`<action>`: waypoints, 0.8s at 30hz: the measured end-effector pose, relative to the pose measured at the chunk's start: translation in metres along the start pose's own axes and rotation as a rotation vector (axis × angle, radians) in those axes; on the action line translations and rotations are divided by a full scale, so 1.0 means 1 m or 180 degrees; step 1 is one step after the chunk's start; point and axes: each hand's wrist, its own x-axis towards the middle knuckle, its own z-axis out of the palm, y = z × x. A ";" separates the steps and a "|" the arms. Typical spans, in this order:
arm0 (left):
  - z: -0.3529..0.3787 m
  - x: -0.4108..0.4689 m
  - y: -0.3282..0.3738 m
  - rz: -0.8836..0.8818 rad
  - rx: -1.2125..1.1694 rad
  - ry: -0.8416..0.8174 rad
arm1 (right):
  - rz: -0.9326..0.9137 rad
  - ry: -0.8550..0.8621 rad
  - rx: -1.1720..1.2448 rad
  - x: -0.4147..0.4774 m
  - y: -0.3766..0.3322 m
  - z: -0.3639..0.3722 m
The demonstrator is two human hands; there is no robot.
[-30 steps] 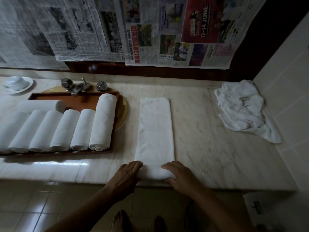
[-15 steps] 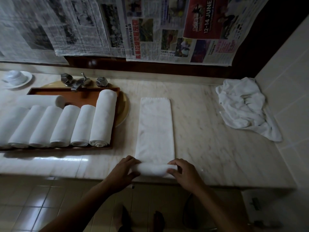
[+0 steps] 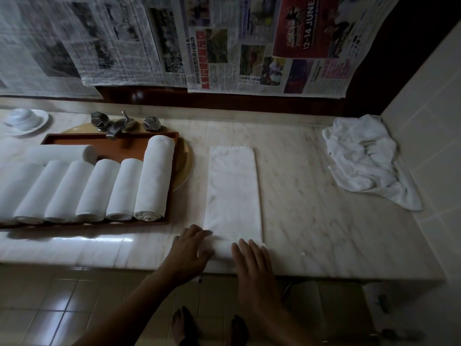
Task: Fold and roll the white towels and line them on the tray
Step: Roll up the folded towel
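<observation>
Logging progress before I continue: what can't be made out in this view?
All head view.
The rolled towels on the tray: row cut off by the left edge, no full count.
Started roll on the folded towel: mostly covered by left hand and right hand.
The crumpled towel pile: number of towels lost in folds.

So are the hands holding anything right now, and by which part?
Nothing is gripped. The left hand and right hand press with fairly straight fingers on the rolled near end of the towel, one at each side.
</observation>
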 end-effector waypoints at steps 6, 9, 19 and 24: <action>0.046 -0.029 0.039 0.0682 0.0868 0.0413 | -0.0025 0.0028 0.0052 0.011 0.007 0.002; 0.050 -0.022 0.030 0.0681 0.1041 0.0245 | -0.0107 -0.0166 0.0010 0.024 0.016 0.002; 0.005 0.012 0.020 0.0507 0.0701 -0.0523 | -0.0065 -0.1638 0.0722 0.073 0.041 -0.041; 0.013 0.005 0.014 0.0067 0.0073 -0.0498 | 0.0648 -0.1940 0.1494 0.078 0.045 -0.047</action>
